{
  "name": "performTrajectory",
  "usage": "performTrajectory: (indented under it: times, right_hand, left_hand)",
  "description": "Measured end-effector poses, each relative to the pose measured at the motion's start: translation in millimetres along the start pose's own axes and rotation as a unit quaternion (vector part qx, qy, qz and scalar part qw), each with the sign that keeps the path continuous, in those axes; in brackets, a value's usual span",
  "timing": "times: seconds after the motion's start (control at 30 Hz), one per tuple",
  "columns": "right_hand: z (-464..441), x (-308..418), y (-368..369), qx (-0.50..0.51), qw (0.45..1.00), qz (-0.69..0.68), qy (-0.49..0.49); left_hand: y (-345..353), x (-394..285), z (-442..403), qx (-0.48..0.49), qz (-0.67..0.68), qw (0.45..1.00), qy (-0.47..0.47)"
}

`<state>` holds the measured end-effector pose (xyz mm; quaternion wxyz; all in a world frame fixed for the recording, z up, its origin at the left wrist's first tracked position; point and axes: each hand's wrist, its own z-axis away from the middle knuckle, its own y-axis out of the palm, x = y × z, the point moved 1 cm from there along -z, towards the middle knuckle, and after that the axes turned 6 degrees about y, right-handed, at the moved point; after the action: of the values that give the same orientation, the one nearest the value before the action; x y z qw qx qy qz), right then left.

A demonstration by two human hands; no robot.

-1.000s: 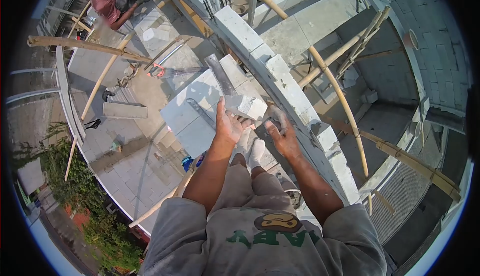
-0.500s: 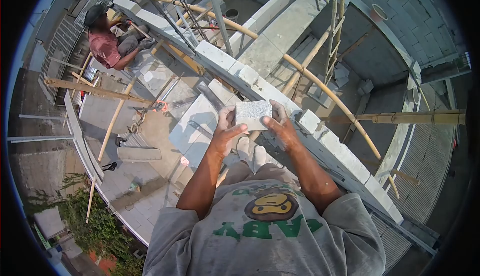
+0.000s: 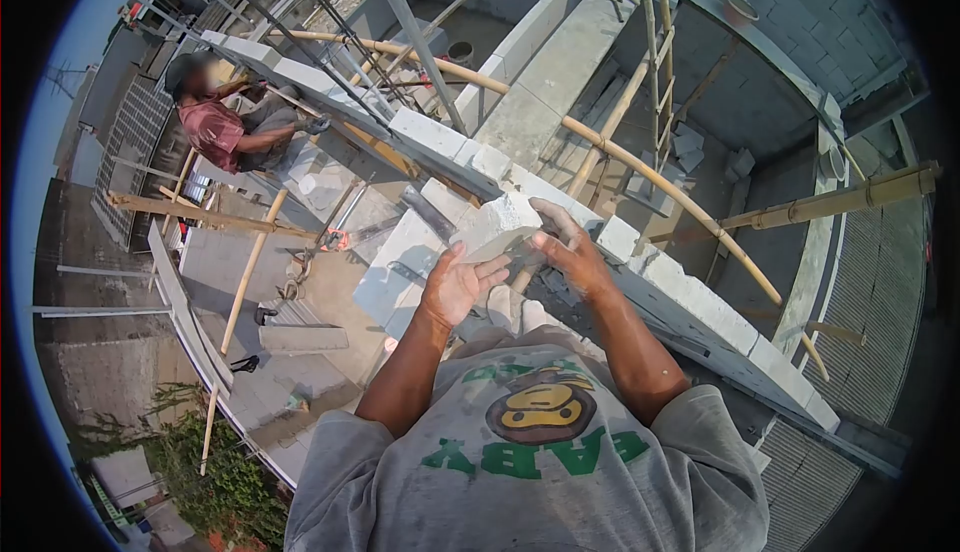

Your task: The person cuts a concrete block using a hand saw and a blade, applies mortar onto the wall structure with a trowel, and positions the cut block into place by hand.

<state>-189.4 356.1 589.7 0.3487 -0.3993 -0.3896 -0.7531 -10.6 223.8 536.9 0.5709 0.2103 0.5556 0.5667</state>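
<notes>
A piece of light, pale concrete block (image 3: 496, 226) with a rough broken top is up in front of my chest, tilted. My right hand (image 3: 572, 255) is closed on its right end, with the thumb on the near side. My left hand (image 3: 456, 290) lies palm up at the block's lower left. Its fingers are stretched out and apart just under the block; whether they touch it I cannot tell. Beneath the hands runs a low wall of white blocks (image 3: 690, 297), its top course uneven.
Bamboo poles (image 3: 680, 202) cross over the wall and rooms. A co-worker (image 3: 215, 127) sits by the wall at upper left, holding a tool. Large pale slabs (image 3: 385, 287) and a long metal bar (image 3: 428, 214) lie left of my feet. The floor edge (image 3: 250, 432) drops off at left.
The block piece has turned and tilted in my right hand and shifted slightly left. My left hand has loosened from its left end and turned palm up. The camera view has shifted somewhat.
</notes>
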Motion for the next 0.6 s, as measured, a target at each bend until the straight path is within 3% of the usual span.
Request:
performTrajectory:
  times: [0.2, 0.4, 0.47, 0.6]
  right_hand:
    - [0.4, -20.1, -10.1, -0.076, 0.996, 0.034, -0.021]
    - [3.6, -34.3, -18.9, -0.161, 0.972, 0.173, -0.003]
    - [2.2, -49.1, -27.2, -0.127, 0.989, 0.068, 0.039]
    - [12.6, -56.2, -25.0, -0.117, 0.989, 0.06, 0.072]
  left_hand:
    - [4.0, 13.6, -5.4, 0.02, -0.08, 0.996, -0.038]
    - [13.4, 27.7, -0.1, -0.048, -0.282, 0.953, -0.101]
    - [9.3, 34.2, 1.4, -0.062, -0.37, 0.923, -0.086]
    - [16.3, 32.6, 4.0, 0.017, -0.497, 0.864, -0.076]
